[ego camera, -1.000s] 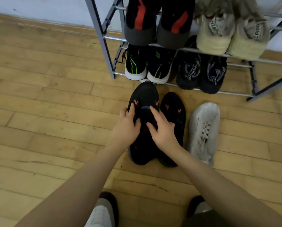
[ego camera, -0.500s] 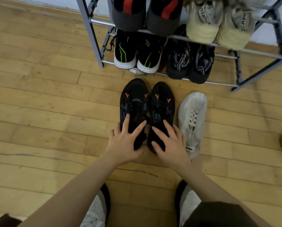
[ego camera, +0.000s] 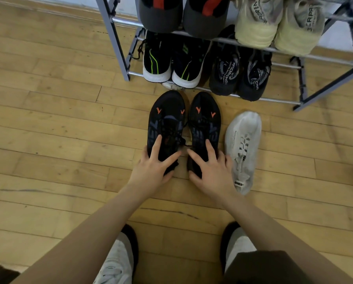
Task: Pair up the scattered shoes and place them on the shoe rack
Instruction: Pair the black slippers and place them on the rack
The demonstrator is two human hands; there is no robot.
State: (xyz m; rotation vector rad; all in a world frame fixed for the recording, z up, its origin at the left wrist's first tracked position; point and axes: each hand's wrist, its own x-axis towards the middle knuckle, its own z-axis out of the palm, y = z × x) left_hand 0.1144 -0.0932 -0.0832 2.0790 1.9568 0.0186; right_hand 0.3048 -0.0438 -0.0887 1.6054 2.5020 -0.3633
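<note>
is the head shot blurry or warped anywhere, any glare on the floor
Head view: sharp at the centre, black shoes and white shoe crisp; wide-angle bending tilts the shoe rack legs at the edges; soft, even light, mild sheen on the wood floor, no hard glare.

Both forearms are bare from the lower edge of the view up to the wrists, with no sleeves, watch, bracelet or rings showing. The left hand (ego camera: 151,169) and the right hand (ego camera: 210,171) are bare too, ungloved, with short, unpainted nails. On the feet are light grey-white knit sneakers with dark, near-black collars at the ankle opening: the left sneaker (ego camera: 116,261) shows pale laces across its top, and the right sneaker (ego camera: 238,245) is partly covered by a dark brown garment (ego camera: 274,267) over the leg. A small patch of the same dark cloth (ego camera: 1,274) shows at the lower left corner.
</note>
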